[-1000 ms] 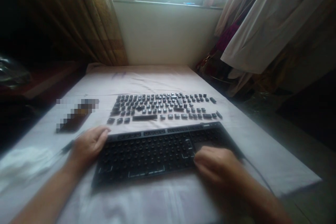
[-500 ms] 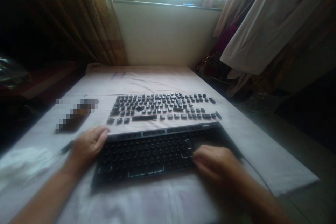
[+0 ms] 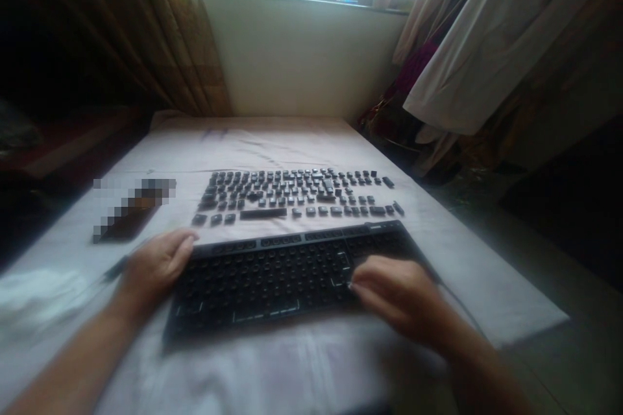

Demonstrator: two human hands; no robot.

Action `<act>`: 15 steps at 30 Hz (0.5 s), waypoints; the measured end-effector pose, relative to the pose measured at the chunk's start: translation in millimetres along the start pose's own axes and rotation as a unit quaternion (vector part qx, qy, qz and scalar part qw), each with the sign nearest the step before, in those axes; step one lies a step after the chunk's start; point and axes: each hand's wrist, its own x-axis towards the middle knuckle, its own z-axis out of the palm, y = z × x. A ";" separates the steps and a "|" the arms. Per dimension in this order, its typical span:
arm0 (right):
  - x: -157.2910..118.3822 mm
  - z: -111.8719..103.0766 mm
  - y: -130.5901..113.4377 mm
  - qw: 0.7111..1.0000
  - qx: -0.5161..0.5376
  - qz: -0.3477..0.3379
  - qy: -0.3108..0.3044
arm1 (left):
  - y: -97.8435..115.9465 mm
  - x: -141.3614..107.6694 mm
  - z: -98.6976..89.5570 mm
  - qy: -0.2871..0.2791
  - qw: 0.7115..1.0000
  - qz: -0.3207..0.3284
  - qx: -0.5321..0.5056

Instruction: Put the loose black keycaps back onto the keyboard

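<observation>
A black keyboard base (image 3: 272,279) without its main keycaps lies slightly tilted on the cloth-covered table. My left hand (image 3: 158,262) grips its upper left corner, thumb along the edge. Over the right part of the base is my right hand (image 3: 389,292), its fingers pinched together; whatever is between the fingertips is too small to make out. Beyond the base, loose black keycaps (image 3: 277,191) sit in rows, with the long space bar (image 3: 263,213) in the nearest row.
A dark object, partly pixelated, (image 3: 129,224) lies at the left of the table (image 3: 272,142). A cable runs from the right side of the base. Curtains (image 3: 180,39) hang at the left, cloths (image 3: 467,58) at the right, below a window.
The whole view has shifted slightly, so things appear a little further left and higher. My left hand stays on the keyboard base, and my right hand remains pinched over its right part.
</observation>
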 end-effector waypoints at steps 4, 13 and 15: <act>1.3 15.1 -0.7 1.000 -0.009 -0.017 -0.007 | -0.7 0.0 0.7 0.002 1.000 0.000 -0.001; -0.4 25.2 2.1 0.999 -0.043 -0.006 -0.028 | -1.7 0.6 0.5 -0.003 1.000 0.001 -0.009; 0.8 25.6 2.3 0.998 -0.055 -0.007 -0.037 | -2.1 0.3 1.1 -0.001 1.000 0.002 -0.013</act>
